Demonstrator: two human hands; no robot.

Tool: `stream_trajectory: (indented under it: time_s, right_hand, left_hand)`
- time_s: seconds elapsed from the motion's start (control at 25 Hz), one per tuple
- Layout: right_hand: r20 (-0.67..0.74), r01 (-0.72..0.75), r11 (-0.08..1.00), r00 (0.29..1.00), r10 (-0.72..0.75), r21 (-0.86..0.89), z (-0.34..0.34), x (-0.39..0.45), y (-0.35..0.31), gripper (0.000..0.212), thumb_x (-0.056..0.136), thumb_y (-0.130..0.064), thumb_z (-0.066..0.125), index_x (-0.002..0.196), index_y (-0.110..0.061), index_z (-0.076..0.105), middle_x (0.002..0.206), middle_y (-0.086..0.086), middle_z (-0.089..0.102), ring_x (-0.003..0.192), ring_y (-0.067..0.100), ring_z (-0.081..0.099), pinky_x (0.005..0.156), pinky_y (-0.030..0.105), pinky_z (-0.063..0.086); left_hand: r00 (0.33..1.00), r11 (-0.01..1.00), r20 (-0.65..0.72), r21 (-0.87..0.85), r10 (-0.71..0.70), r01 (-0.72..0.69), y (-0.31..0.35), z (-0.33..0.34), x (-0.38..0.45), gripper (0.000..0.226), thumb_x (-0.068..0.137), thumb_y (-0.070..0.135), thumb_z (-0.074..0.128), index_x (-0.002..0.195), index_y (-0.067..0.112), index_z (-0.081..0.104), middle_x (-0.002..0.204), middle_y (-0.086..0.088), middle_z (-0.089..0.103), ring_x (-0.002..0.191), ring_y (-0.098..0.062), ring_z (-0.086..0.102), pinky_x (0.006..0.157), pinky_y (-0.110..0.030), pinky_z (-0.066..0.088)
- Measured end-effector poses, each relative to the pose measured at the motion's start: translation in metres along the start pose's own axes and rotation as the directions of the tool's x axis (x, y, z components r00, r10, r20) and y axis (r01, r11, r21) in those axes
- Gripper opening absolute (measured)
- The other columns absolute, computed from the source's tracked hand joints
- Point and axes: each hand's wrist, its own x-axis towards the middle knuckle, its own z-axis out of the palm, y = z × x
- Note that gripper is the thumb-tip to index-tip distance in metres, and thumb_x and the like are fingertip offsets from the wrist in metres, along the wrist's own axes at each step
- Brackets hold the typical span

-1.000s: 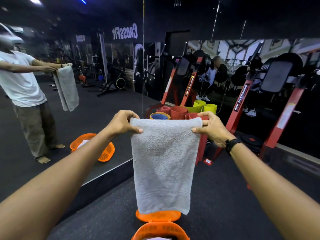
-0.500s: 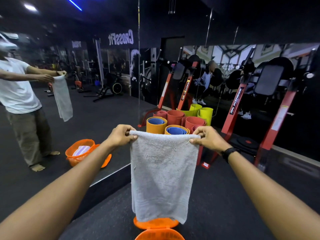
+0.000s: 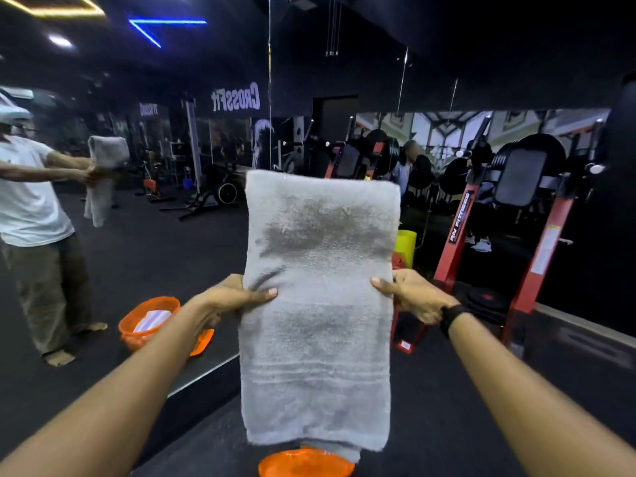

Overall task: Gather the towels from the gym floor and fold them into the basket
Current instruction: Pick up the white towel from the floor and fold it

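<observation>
I hold a grey towel out in front of me at arm's length. My left hand pinches its left edge at mid-height, thumb on the front. My right hand pinches the right edge at the same height. The towel's upper part stands up above my hands and its lower part hangs down over the orange basket, of which only the rim shows at the bottom edge.
A wall mirror ahead reflects me, the towel and the orange basket. A red weight machine stands on the right. Yellow rolled mats peek out behind the towel. Dark rubber floor lies all around.
My hands have dropped lower and now pinch the towel's sides at mid-height instead of the top corners. The towel's top part has swung up above my hands.
</observation>
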Motion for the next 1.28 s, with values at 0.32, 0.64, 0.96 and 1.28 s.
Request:
stream_trajectory:
  time_s: [0.32, 0.64, 0.96, 1.28]
  right_hand:
    - [0.177, 0.038, 0.981, 0.982, -0.072, 0.191, 0.008, -0.003, -0.001, 0.061, 0.077, -0.001, 0.072, 0.132, -0.015, 0.049, 0.126, 0.010, 0.064, 0.114, 0.027, 0.062, 0.097, 0.045, 0.051]
    - [-0.069, 0.127, 0.967, 0.991, -0.114, 0.220, 0.014, 0.000, 0.006, 0.101, 0.041, -0.014, 0.093, 0.130, -0.001, 0.046, 0.111, 0.015, 0.067, 0.098, 0.026, 0.068, 0.071, 0.033, 0.059]
    - [-0.158, 0.156, 0.917, 0.961, -0.227, -0.366, 0.009, 0.005, 0.000, 0.060, 0.060, -0.008, 0.089, 0.115, -0.013, 0.065, 0.109, 0.003, 0.067, 0.102, 0.018, 0.063, 0.088, 0.033, 0.052]
    - [0.220, 0.098, 0.991, 0.972, -0.077, -0.086, -0.004, -0.015, -0.019, 0.021, 0.068, -0.010, 0.082, 0.084, -0.009, 0.070, 0.090, 0.003, 0.070, 0.084, 0.018, 0.068, 0.070, 0.025, 0.055]
  left_hand:
    - [0.992, 0.993, 0.041, -0.022, 0.120, -0.119, 0.006, 0.007, -0.004, 0.044, 0.080, 0.010, 0.075, 0.117, 0.025, 0.057, 0.101, 0.000, 0.070, 0.087, -0.013, 0.066, 0.055, -0.016, 0.048]
    - [0.929, 0.940, -0.319, -0.216, 0.186, -0.263, -0.005, 0.007, 0.003, 0.067, 0.080, -0.003, 0.072, 0.135, 0.018, 0.039, 0.103, -0.016, 0.069, 0.097, -0.027, 0.066, 0.087, -0.042, 0.053]
    - [0.913, 0.954, -0.290, 0.171, 0.286, -0.245, -0.002, 0.001, 0.002, 0.037, 0.063, 0.003, 0.086, 0.096, 0.010, 0.073, 0.093, -0.005, 0.071, 0.086, -0.015, 0.065, 0.077, -0.028, 0.054]
    - [0.946, 0.969, 0.210, -0.078, 0.245, -0.234, -0.004, -0.026, -0.004, 0.041, 0.070, 0.036, 0.080, 0.098, 0.011, 0.062, 0.092, -0.005, 0.063, 0.086, -0.016, 0.061, 0.074, -0.030, 0.051]
